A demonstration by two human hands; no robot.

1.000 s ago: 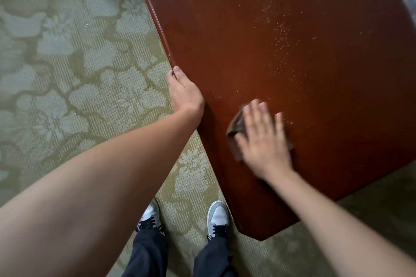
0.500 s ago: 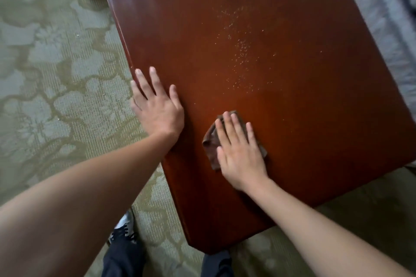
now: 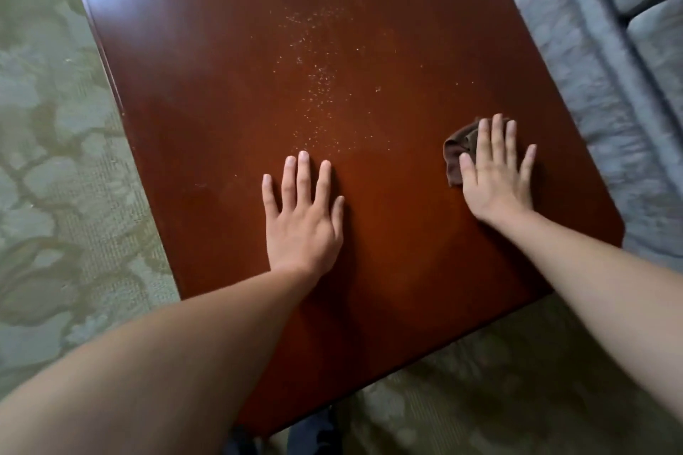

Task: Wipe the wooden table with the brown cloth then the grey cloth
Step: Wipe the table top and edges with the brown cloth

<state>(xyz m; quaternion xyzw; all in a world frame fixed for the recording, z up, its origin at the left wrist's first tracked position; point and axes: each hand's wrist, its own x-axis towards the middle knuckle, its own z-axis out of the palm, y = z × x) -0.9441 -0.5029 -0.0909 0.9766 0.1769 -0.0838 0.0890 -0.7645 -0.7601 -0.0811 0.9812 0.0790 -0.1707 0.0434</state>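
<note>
The brown cloth (image 3: 458, 151), pressed flat under the open right hand (image 3: 495, 177), has slid to the table's (image 3: 221, 85) right side, the left hand (image 3: 303, 222) now open beside the unwiped crumbs (image 3: 318, 85)

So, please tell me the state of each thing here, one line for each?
Wooden table: glossy, with pale crumbs scattered mid-top.
Crumbs: not wiped yet.
Brown cloth: crumpled, pressed flat under the right hand.
Right hand: open, palm down on the cloth.
Left hand: open, flat on bare wood.
</note>
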